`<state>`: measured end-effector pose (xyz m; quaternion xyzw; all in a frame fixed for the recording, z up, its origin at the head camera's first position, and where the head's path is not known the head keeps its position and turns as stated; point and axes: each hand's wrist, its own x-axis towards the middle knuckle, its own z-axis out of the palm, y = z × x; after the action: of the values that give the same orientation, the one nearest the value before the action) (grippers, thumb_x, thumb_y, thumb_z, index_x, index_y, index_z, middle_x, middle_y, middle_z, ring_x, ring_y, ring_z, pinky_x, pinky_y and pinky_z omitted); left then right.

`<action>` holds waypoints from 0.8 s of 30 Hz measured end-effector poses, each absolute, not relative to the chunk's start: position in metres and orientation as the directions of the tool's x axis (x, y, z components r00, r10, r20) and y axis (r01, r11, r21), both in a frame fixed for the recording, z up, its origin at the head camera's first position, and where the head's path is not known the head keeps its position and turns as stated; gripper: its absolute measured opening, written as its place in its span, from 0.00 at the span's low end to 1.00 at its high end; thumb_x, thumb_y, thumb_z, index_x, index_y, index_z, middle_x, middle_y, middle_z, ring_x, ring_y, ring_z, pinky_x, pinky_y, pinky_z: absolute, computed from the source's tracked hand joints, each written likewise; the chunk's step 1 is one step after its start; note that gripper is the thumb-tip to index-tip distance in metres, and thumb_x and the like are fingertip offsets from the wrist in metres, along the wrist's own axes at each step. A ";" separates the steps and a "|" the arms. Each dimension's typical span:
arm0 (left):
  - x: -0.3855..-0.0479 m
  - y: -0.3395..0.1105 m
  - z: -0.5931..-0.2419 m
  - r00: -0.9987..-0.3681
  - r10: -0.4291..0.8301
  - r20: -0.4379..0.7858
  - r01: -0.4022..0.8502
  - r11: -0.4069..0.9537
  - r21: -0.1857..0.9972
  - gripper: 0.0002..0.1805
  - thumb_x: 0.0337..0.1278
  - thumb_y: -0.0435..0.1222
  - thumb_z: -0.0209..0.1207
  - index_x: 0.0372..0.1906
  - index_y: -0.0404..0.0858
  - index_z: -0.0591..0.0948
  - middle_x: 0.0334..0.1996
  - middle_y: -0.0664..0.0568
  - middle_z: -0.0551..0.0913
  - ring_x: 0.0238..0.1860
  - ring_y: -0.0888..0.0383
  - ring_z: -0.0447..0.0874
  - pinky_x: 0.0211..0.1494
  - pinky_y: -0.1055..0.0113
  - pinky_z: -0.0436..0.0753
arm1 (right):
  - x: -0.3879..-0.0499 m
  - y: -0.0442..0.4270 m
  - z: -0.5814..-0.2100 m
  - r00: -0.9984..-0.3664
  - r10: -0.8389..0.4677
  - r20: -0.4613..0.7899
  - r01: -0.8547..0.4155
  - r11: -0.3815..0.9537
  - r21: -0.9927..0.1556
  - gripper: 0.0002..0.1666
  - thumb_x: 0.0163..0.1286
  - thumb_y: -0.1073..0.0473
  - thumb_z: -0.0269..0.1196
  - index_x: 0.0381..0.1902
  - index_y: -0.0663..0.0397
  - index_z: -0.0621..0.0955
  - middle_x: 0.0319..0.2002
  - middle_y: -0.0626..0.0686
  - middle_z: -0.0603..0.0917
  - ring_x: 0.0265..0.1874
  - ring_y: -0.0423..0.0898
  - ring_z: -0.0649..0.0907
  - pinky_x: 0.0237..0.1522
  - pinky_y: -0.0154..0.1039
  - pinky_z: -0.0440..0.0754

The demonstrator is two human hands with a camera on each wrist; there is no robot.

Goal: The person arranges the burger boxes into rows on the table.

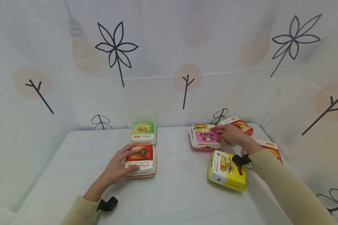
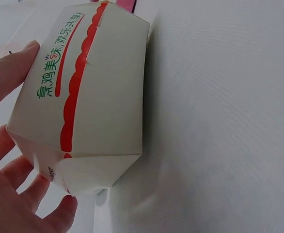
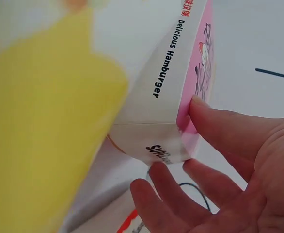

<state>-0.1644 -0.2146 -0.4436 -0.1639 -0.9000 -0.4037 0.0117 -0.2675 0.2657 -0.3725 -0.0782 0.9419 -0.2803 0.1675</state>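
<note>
Gripping the red-and-white box (image 1: 147,158) on the left half of the table (image 1: 180,190), the left hand (image 1: 116,167) has its thumb and fingers spread around the left end. The right hand (image 1: 233,134) pinches the right end of the pink box (image 1: 204,138), near the table's far edge, thumb on its top. Just behind the red-and-white box, toward that edge, sits a green box (image 1: 143,131). A yellow box (image 1: 225,170) lies nearer than the pink one, a red box (image 1: 242,125) is in the far right corner, partly behind the right hand, and an orange-red box (image 1: 272,150) by the right edge is partly covered by the right sleeve (image 1: 279,178). In the right wrist view the yellow box blocks much of the left side, yet "Delicious Hamburger" reads along the pink box's wall; the left wrist view shows green lettering and a scalloped red band on the red-and-white box's near wall, while the head view gives its burger-printed top.
</note>
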 end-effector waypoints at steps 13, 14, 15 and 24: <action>-0.165 -0.212 -0.438 -0.934 0.316 0.166 0.341 0.654 0.675 0.36 0.51 0.51 0.72 0.67 0.54 0.76 0.76 0.54 0.60 0.77 0.46 0.47 0.68 0.30 0.58 | -0.282 0.221 -0.379 -0.920 -0.261 -0.293 -0.021 0.779 -0.627 0.29 0.73 0.58 0.59 0.71 0.47 0.73 0.73 0.65 0.63 0.69 0.67 0.63 0.66 0.66 0.62; -0.166 -0.211 -0.435 -0.931 0.320 0.176 0.351 0.651 0.673 0.34 0.52 0.50 0.72 0.66 0.53 0.77 0.76 0.54 0.61 0.77 0.45 0.47 0.68 0.31 0.58 | -0.283 0.218 -0.380 -0.918 -0.266 -0.294 -0.027 0.781 -0.624 0.29 0.74 0.57 0.59 0.71 0.46 0.73 0.73 0.65 0.63 0.69 0.67 0.63 0.66 0.66 0.63; -0.167 -0.211 -0.432 -0.928 0.323 0.185 0.360 0.650 0.669 0.33 0.52 0.49 0.72 0.66 0.51 0.77 0.76 0.54 0.61 0.77 0.46 0.48 0.68 0.31 0.58 | -0.284 0.215 -0.380 -0.917 -0.273 -0.291 -0.033 0.779 -0.626 0.29 0.74 0.57 0.59 0.71 0.46 0.73 0.73 0.64 0.63 0.70 0.67 0.63 0.66 0.66 0.62; -0.192 -0.200 -0.395 -0.891 0.386 0.237 0.440 0.612 0.657 0.29 0.60 0.49 0.67 0.63 0.43 0.79 0.71 0.51 0.69 0.72 0.44 0.61 0.66 0.35 0.65 | -0.290 0.187 -0.385 -0.912 -0.281 -0.298 -0.019 0.756 -0.654 0.30 0.74 0.57 0.59 0.72 0.43 0.72 0.77 0.57 0.57 0.74 0.65 0.57 0.68 0.67 0.60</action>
<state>-0.1924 -0.1998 -0.3952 -0.2302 -0.8971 -0.3755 0.0359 -0.2899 0.1874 -0.3847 -0.0819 0.9171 -0.3393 0.1927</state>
